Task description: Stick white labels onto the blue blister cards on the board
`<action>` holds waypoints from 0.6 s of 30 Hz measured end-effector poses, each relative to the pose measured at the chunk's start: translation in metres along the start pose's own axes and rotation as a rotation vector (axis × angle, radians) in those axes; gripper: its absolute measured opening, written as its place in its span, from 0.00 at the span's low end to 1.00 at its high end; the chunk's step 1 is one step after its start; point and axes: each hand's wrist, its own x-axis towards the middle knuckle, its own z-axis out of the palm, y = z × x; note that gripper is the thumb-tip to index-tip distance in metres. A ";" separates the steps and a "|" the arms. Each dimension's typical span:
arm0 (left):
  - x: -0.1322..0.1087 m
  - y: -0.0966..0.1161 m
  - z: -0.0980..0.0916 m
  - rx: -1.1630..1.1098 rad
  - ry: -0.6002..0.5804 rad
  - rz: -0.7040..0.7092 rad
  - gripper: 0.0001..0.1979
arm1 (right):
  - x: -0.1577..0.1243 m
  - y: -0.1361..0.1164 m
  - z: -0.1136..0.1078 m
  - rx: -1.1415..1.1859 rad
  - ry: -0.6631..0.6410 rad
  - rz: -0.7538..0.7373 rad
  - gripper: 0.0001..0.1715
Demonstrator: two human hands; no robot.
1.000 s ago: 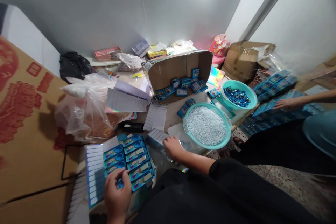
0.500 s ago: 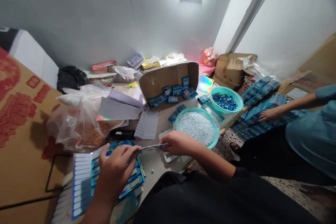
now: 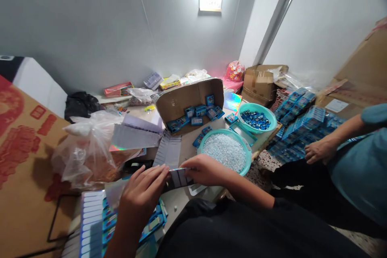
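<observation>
- clock hours are read from the middle of the view
- shipping carton (image 3: 27,161) between 8 and 9 o'clock, with bold red print and a small red square stamp; characters not legible here
- white label (image 3: 336,105) at 3 o'clock on a brown carton (image 3: 359,76), too small to read
- open cardboard box (image 3: 193,96) near the centre, holding small blue boxes (image 3: 200,111); dark marks on its inner wall are illegible
- bead basin (image 3: 250,157), turquoise, between 4 and 5 o'clock, heaped with white beads (image 3: 223,151)
- second basin (image 3: 274,120), also turquoise, at 3 o'clock, holding shiny blue and metallic pieces (image 3: 256,119)
- clear plastic bag (image 3: 90,149) between 8 and 9 o'clock, gathered at its top, contents unclear
- card sheet (image 3: 179,179) at 6 o'clock, held above the table (image 3: 173,199) between both hands: thin, pale along its upper edge, grey panels parted by dark lines
- left hand (image 3: 145,193) at 7 o'clock: fingers close together and slightly bent, tips gripping the sheet's left end, thumb hidden
- right hand (image 3: 208,170) between 5 and 6 o'clock: fingers curled, pinched on its right end
- co-worker's hand (image 3: 322,149) between 3 and 4 o'clock, loosely curled near stacked blue boxes (image 3: 305,123)
</observation>
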 end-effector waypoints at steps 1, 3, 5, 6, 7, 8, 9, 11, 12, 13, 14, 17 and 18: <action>-0.001 -0.001 -0.001 0.029 0.016 0.019 0.16 | 0.002 0.001 0.000 0.038 0.006 0.003 0.15; -0.003 -0.004 -0.002 0.058 0.048 0.036 0.17 | 0.005 0.002 0.002 0.111 0.007 0.012 0.13; -0.005 -0.007 -0.002 0.056 0.071 0.031 0.17 | 0.009 0.003 0.004 0.158 -0.001 0.005 0.13; -0.007 -0.009 -0.002 0.045 0.072 0.024 0.17 | 0.011 0.003 0.006 0.172 -0.009 -0.001 0.13; -0.008 -0.010 -0.002 0.031 0.069 0.021 0.16 | 0.012 0.003 0.008 0.183 -0.020 -0.004 0.13; -0.009 -0.011 -0.002 0.018 0.065 0.016 0.16 | 0.015 0.004 0.010 0.195 -0.027 0.001 0.13; -0.011 -0.011 -0.002 0.008 0.055 0.015 0.15 | 0.017 0.006 0.012 0.214 -0.028 0.011 0.12; -0.016 -0.011 -0.003 -0.026 0.068 0.018 0.15 | 0.025 0.013 0.016 0.289 -0.012 0.041 0.11; -0.020 -0.010 -0.003 -0.066 0.089 -0.005 0.14 | 0.031 0.020 0.018 0.326 0.007 0.069 0.10; -0.026 -0.009 -0.003 -0.132 0.120 -0.067 0.13 | 0.037 0.028 0.021 0.338 0.026 0.119 0.10; -0.034 -0.009 -0.002 -0.211 0.161 -0.195 0.10 | 0.043 0.038 0.025 0.319 0.042 0.187 0.09; -0.064 -0.012 0.001 -0.406 0.333 -0.916 0.05 | 0.056 0.072 0.044 0.152 0.045 0.414 0.07; -0.074 -0.016 0.003 -0.468 0.395 -1.155 0.08 | 0.057 0.082 0.053 0.101 0.028 0.466 0.07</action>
